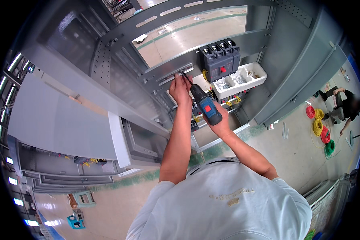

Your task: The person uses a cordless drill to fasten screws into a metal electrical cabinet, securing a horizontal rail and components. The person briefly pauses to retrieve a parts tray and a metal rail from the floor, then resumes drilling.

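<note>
My right hand [222,123] is wrapped round the grip of a blue and black cordless drill [203,100]. The drill's long bit points up and left at a metal rail [167,80] on the cabinet's crossbar. By the bit's tip, the fingers of my left hand [180,90] are closed against the rail; whatever they pinch is hidden. To the right, a dark grey circuit breaker [221,66] with a red toggle is mounted on the crossbar. Below it sits a white foam tray [248,85] with small metal fasteners in its compartments.
The grey cabinet frame [144,122] surrounds my arms, with a door panel [296,94] on the right. Yellow wires [234,102] hang below the tray. Wire coils [317,127] and a crouching person [344,105] are at far right. Stools [84,198] stand at lower left.
</note>
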Demonstrator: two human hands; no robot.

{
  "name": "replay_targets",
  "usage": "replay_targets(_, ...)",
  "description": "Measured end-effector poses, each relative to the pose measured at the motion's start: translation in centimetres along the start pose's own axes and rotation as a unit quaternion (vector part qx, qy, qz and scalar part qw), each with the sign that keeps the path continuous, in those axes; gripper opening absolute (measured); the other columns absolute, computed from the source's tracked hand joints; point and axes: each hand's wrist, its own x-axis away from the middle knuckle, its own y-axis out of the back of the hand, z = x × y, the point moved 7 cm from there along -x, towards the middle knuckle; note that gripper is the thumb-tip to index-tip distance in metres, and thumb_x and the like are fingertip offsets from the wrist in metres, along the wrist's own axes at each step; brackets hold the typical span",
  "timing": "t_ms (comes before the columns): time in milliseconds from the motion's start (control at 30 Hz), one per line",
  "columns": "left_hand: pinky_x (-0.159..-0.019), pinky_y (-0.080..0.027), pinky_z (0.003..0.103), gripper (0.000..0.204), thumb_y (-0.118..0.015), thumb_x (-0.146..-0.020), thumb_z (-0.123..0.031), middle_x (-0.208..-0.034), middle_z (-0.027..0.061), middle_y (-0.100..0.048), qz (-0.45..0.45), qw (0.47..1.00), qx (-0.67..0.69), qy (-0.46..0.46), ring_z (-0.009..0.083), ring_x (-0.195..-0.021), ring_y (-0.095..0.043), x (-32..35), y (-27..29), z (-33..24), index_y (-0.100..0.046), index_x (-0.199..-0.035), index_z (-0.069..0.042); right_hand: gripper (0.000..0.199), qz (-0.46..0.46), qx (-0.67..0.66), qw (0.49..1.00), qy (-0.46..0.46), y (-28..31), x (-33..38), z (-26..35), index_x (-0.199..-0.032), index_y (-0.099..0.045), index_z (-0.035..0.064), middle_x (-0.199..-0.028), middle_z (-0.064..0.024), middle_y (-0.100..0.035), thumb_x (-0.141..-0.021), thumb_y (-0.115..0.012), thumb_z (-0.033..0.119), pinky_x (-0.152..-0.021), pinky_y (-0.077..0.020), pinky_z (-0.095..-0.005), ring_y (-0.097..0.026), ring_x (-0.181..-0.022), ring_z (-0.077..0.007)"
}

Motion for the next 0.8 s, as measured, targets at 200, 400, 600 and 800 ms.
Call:
replay_targets(200,-0.084,-0.058,0.042,0.039,-0.056,-0.102,-0.031,-0.107,0.0185,-0.064,-0.01,0.998,0.039,0.046,0.0317,-0.1,-0.069,0.6,-0.9,-0.2,-0.049,-0.113,0.005,0.042,0.012,-0.005,1.0,0.007,0.9,0.3,1.1,-0.107,-0.062,0.0032,-0.091,-0.0163,-0.067,-0.069,-0.078,0.003,-0.075,-0.0537,-0.0374,-0.066,-0.083,-0.038)
replay_targets(400,-0.093,-0.056,0.046,0.032,-0.051,-0.103,-0.023,-0.116,0.02,-0.063,0.001,0.996,0.054,0.072,0.0339,-0.11,-0.065,0.0,-0.9,-0.4,-0.049,-0.116,0.006,0.038,0.023,-0.014,1.0,-0.007,1.5,0.3,1.3,-0.104,-0.063,0.0037,-0.088,-0.0154,-0.067,-0.07,-0.078,0.003,-0.073,-0.0537,-0.037,-0.066,-0.08,-0.0369)
replay_targets(600,-0.094,-0.055,0.047,0.025,-0.046,-0.1,-0.009,-0.119,0.023,-0.06,0.018,0.994,0.05,0.097,0.036,-0.115,-0.063,-0.1,-1.1,-0.9,-0.048,-0.117,0.008,0.035,0.038,-0.009,0.999,-0.025,1.4,0.6,0.9,-0.102,-0.062,0.0036,-0.087,-0.0146,-0.067,-0.071,-0.078,0.003,-0.073,-0.0533,-0.0355,-0.066,-0.078,-0.0357)
replay_targets(800,-0.098,-0.053,0.05,0.027,-0.045,-0.089,-0.006,-0.12,0.0271,-0.058,0.014,0.986,0.069,0.148,0.0392,-0.116,-0.061,0.1,-1.3,-1.9,-0.047,-0.111,0.011,0.038,0.035,-0.018,0.999,-0.015,1.2,0.4,1.0,-0.107,-0.062,0.0031,-0.088,-0.0144,-0.067,-0.072,-0.078,0.004,-0.075,-0.0531,-0.035,-0.067,-0.08,-0.0339)
